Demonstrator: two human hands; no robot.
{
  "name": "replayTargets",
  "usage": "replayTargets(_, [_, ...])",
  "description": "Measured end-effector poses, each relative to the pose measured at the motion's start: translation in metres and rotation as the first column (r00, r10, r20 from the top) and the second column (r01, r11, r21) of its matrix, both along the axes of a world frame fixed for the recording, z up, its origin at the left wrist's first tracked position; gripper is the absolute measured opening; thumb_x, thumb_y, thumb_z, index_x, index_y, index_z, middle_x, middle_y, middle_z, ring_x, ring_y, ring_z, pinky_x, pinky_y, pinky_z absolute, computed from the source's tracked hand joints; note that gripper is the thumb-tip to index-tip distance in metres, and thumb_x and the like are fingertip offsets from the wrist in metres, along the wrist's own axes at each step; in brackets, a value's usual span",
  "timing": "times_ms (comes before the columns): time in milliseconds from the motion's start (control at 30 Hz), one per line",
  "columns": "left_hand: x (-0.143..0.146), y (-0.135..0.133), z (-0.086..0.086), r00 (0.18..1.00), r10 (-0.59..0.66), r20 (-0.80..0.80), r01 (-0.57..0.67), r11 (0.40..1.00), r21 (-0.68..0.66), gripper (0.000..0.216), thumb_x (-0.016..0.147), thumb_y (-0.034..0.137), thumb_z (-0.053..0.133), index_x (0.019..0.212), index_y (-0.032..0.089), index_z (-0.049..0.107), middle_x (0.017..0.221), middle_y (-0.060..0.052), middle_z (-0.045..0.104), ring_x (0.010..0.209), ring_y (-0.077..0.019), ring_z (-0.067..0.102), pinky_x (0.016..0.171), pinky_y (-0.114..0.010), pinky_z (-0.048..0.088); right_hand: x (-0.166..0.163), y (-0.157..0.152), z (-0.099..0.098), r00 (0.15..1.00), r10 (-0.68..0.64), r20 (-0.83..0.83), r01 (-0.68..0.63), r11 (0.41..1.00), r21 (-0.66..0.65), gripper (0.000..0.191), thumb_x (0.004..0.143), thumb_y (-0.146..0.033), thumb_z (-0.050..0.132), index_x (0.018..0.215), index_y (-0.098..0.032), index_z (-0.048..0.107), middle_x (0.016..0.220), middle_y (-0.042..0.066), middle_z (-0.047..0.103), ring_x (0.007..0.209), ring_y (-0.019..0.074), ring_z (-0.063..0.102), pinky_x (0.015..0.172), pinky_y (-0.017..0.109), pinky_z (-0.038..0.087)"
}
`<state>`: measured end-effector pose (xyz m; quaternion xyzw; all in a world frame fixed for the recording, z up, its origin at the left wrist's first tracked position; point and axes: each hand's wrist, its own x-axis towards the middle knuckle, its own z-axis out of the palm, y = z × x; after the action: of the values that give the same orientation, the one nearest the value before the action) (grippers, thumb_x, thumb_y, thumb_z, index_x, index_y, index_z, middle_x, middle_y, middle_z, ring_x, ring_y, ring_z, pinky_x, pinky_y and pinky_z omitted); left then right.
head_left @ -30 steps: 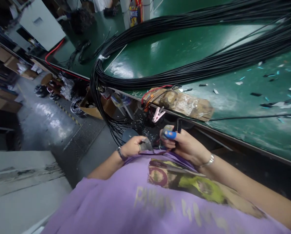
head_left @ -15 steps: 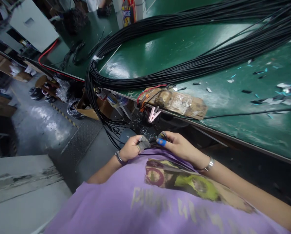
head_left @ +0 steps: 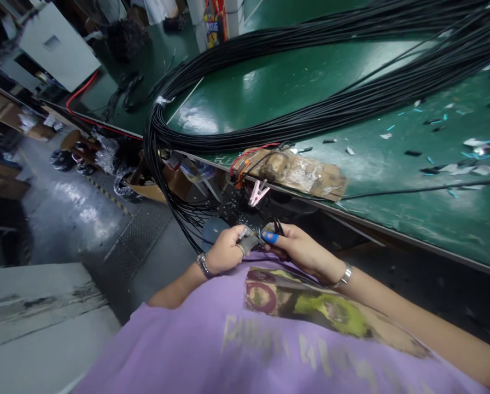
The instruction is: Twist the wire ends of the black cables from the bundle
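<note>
My left hand (head_left: 225, 253) and my right hand (head_left: 296, 247) meet close in front of my chest, just below the edge of the green table (head_left: 351, 164). The left fingers are curled, one wrapped in a grey finger cover, pinching a thin black wire (head_left: 251, 258) that runs across my purple shirt. The right fingers are closed around a small tool with a blue tip (head_left: 270, 237) and black points. A thick bundle of black cables (head_left: 310, 117) lies across the table and droops over its edge right above my hands.
A brown taped pad (head_left: 306, 174) with red wires and a pink clip (head_left: 258, 193) sits on the table edge. Small scraps litter the table at the right. Boxes and bags stand on the grey floor (head_left: 76, 213) at the left. A pale slab (head_left: 31, 323) is at the lower left.
Both hands have drawn closer together; the right hand came down and left, bringing the blue-tipped tool against the left fingers. The view shifted slightly.
</note>
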<state>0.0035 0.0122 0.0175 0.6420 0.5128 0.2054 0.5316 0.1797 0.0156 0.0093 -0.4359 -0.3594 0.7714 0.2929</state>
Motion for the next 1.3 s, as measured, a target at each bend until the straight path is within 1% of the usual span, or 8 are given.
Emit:
replayTargets(200, [-0.002,-0.004,-0.007,0.987,0.071,0.143,-0.042,0.980,-0.193,0.037,0.077,0.049,0.057,0.063,0.016,0.048,0.047,0.006,0.044,0.037,-0.0042,0.034,0.040,-0.019,0.026,-0.002,-0.001,-0.009,0.996,0.050,-0.070,-0.055,0.995,-0.083,0.044,0.062,-0.054,0.067,0.061,-0.020,0.040,0.048,-0.007,0.039,0.040,0.0043,0.025,0.040,0.021,0.019])
replayTargets(333, [-0.003,-0.003,-0.006,0.977,0.067,0.201,-0.022,0.976,-0.216,0.038,0.071,0.045,0.065,0.058,0.015,0.045,0.048,0.006,0.042,0.044,-0.0038,0.033,0.045,-0.019,0.028,-0.002,0.001,-0.004,0.972,0.067,0.226,-0.138,0.940,0.311,0.029,0.074,-0.044,0.055,0.063,-0.021,0.041,0.052,-0.005,0.040,0.046,0.0085,0.030,0.046,0.024,0.028])
replayTargets(500, [-0.002,-0.001,-0.007,0.970,0.109,0.217,-0.038,0.951,-0.308,0.037,0.066,0.043,0.069,0.060,0.015,0.047,0.048,0.007,0.041,0.043,-0.0029,0.031,0.043,-0.018,0.024,0.008,0.001,0.010,0.770,-0.129,0.625,-0.569,0.306,0.764,0.012,0.066,-0.008,0.045,0.067,-0.019,0.049,0.071,0.005,0.053,0.065,0.0155,0.043,0.061,0.028,0.035])
replayTargets(567, [-0.002,-0.001,-0.007,0.955,0.181,0.235,-0.083,0.924,-0.374,0.040,0.066,0.048,0.068,0.062,0.016,0.046,0.045,0.008,0.041,0.037,-0.0019,0.027,0.038,-0.019,0.019,0.012,0.002,0.009,0.771,-0.171,0.613,-0.586,0.185,0.789,0.018,0.065,-0.004,0.042,0.072,-0.018,0.051,0.073,0.006,0.053,0.066,0.0155,0.044,0.060,0.027,0.036])
replayTargets(633, [-0.001,-0.002,-0.006,0.935,0.236,0.265,-0.112,0.905,-0.410,0.043,0.064,0.053,0.067,0.063,0.016,0.044,0.042,0.009,0.039,0.032,-0.0013,0.023,0.035,-0.019,0.014,0.014,0.005,0.005,0.815,-0.175,0.552,-0.515,0.216,0.829,0.016,0.068,-0.005,0.042,0.072,-0.018,0.050,0.069,0.004,0.051,0.063,0.0143,0.043,0.057,0.026,0.035])
replayTargets(800, [-0.003,-0.001,-0.004,0.952,0.159,0.262,-0.040,0.912,-0.408,0.044,0.063,0.053,0.069,0.060,0.016,0.044,0.041,0.008,0.041,0.030,-0.0013,0.026,0.033,-0.018,0.016,0.007,0.012,-0.002,0.916,0.012,0.402,-0.337,0.568,0.751,0.014,0.082,-0.021,0.044,0.069,-0.019,0.046,0.061,-0.001,0.047,0.056,0.0113,0.042,0.052,0.022,0.038])
replayTargets(1033, [-0.003,-0.005,-0.006,0.950,0.201,0.238,-0.103,0.924,-0.369,0.040,0.066,0.049,0.068,0.061,0.016,0.045,0.042,0.008,0.041,0.032,-0.0018,0.028,0.033,-0.018,0.018,0.013,0.005,-0.001,0.880,-0.100,0.465,-0.393,0.396,0.830,0.016,0.062,-0.006,0.044,0.070,-0.020,0.048,0.068,0.002,0.051,0.064,0.0146,0.045,0.060,0.027,0.039])
replayTargets(1300, [-0.002,-0.006,-0.006,0.940,0.212,0.267,-0.126,0.944,-0.305,0.041,0.068,0.050,0.067,0.060,0.016,0.046,0.043,0.008,0.041,0.035,-0.0019,0.028,0.038,-0.018,0.021,0.007,0.007,-0.005,0.935,0.040,0.352,-0.217,0.849,0.482,0.031,0.080,-0.048,0.047,0.070,-0.018,0.052,0.065,0.000,0.051,0.061,0.0130,0.045,0.060,0.027,0.041])
